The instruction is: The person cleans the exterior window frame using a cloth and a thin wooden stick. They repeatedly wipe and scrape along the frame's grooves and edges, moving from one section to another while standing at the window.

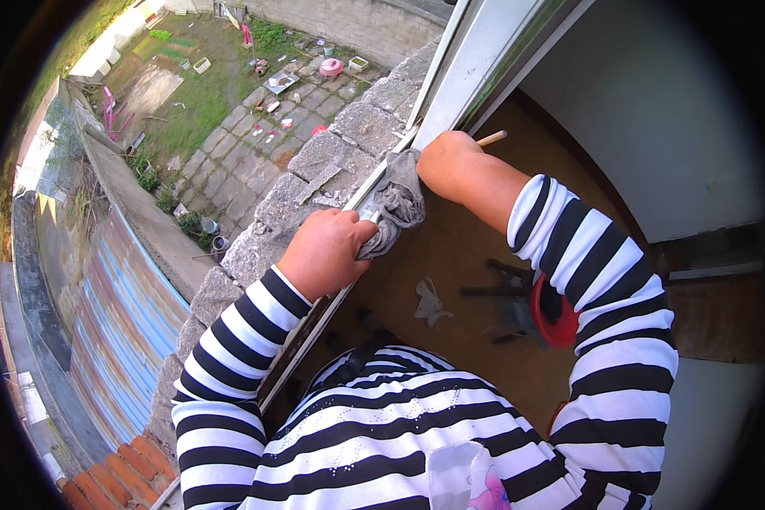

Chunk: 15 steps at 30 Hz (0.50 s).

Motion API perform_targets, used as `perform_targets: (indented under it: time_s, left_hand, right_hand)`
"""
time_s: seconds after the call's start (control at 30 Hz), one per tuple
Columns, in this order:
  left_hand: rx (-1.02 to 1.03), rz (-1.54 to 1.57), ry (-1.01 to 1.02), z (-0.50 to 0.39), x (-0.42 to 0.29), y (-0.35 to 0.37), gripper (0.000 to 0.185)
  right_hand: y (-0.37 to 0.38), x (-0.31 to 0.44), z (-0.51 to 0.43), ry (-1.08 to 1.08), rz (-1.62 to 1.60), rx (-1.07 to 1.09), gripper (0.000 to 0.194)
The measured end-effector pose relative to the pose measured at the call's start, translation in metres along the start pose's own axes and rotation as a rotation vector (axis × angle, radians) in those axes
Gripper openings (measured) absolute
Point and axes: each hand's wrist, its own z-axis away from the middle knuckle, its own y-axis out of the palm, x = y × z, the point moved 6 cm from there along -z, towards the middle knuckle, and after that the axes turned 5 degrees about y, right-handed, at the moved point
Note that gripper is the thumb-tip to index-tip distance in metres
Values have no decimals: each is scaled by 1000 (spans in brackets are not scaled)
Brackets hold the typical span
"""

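Note:
My left hand (325, 252) grips one end of a crumpled grey cloth (401, 197), which lies over the bottom rail (373, 182) of a window frame. At the lower corner of the white window upright (462, 73), my right hand (456, 159) is closed around a tool with a light wooden handle (492, 138). The handle's end sticks out past the hand; the tool's other end is hidden. The cloth's upper end reaches the right hand, and I cannot tell whether those fingers hold it too.
Outside the rail runs a rough stone ledge (331, 156) with loose debris, high above a paved yard (229, 156). A rusty corrugated roof (127, 325) lies below left. Indoors, a red round object (551, 319) and a pale scrap (431, 303) are on the brown floor (472, 370).

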Motion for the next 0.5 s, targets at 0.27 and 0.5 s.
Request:
perform_targets:
  time_s: [0.27,0.5]
  left_hand:
    - [120,-5,44,84,-10,-23,21]
    - [175,34,-190,192,-28,-42,43]
  right_hand:
    - [-20,51,31,-189,-52,-54,16]
    - [-51,118,62,-294,-126,-43,17]
